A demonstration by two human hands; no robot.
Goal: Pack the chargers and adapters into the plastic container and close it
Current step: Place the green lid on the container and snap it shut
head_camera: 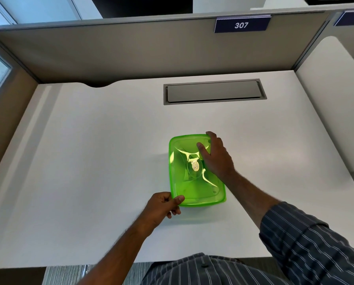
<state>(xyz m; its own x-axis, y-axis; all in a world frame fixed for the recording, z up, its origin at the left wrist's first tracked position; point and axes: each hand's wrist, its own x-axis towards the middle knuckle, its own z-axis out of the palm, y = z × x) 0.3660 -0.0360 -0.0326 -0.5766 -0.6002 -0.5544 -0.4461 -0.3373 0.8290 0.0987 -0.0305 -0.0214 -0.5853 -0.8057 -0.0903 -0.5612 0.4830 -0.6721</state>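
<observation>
Head view, looking down at a white desk (pixel 89 161). The left hand (pixel 161 206) reaches in from below, thumb and curled fingers pinching the near-left corner of a green plastic container (pixel 184 186) with its lid on. The right hand (pixel 215 157) lies over the far-right corner, fingers extended, pressing the lid.

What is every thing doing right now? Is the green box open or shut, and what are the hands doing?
Green lid: lying on top of the container, covering it; whether it is fully snapped down cannot be told.
Left hand: pinching the lid's near left corner.
Right hand: resting on the lid's far right part, fingers fairly straight.
Grey hatch in the desk: shut.
</observation>
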